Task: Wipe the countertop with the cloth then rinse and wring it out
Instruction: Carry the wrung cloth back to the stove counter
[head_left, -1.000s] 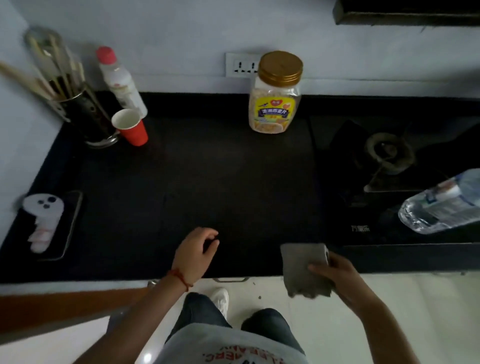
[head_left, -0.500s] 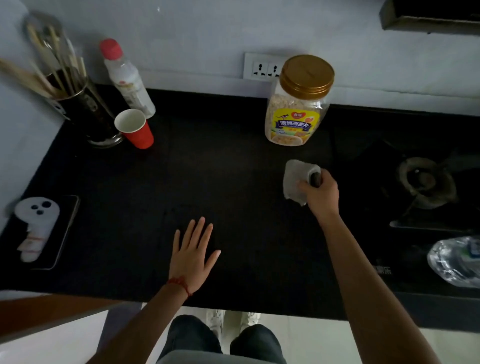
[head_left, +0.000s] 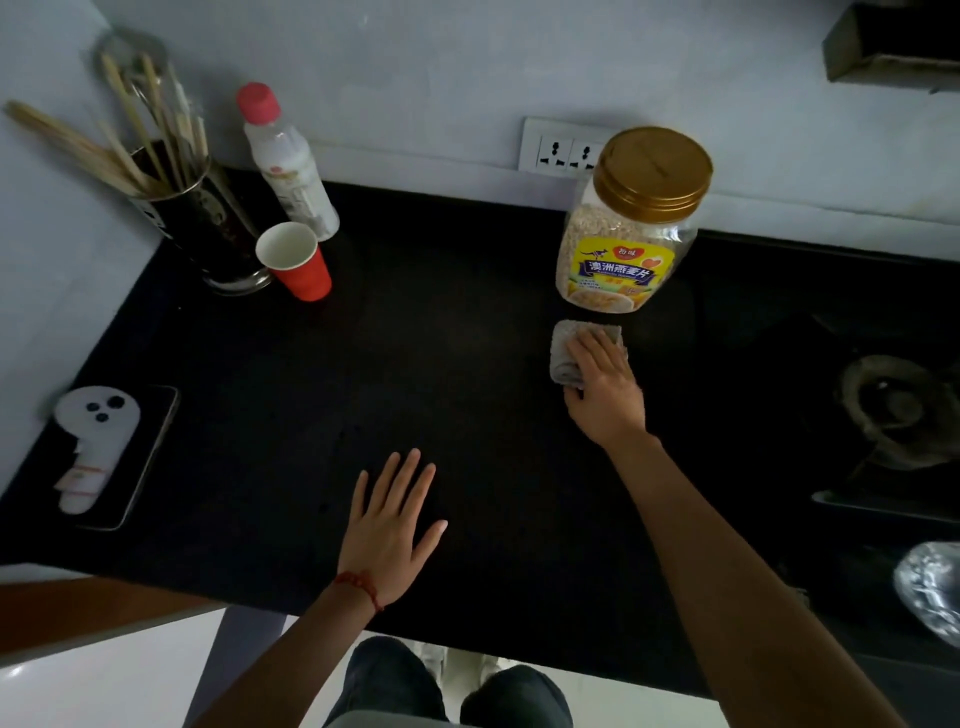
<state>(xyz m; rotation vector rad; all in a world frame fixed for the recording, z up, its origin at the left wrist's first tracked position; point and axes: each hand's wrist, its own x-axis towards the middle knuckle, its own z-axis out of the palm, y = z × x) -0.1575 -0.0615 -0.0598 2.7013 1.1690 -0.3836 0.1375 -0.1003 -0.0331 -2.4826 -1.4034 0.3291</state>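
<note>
Since half a second earlier: the right hand (head_left: 602, 387) had gone from gripping the bunched cloth (head_left: 569, 348) above the worktop to pressing it flat on the black countertop (head_left: 415, 364), just in front of the oat jar (head_left: 631, 228).
Right-hand fingers: straightened and spread over the grey cloth, pressing down rather than curling round it; the thumb lay at the cloth's near edge.
Left hand (head_left: 392, 525): flat on the counter near the front edge, fingers straight and splayed, holding nothing, as it had been half a second before.
Meaning for the task: the wiping step looked to be only starting, at the back right of the surface; rinsing and wringing were not yet done.
Obstacles: the oat jar stood just beside the cloth and blocked a stroke toward the wall; the red paper cup (head_left: 296, 267), the white bottle (head_left: 288, 166), the chopstick holder (head_left: 202, 228) and the phone (head_left: 104, 452) crowded the left side.
Right side: the gas burner (head_left: 898, 410) bounded the sweep.
</note>
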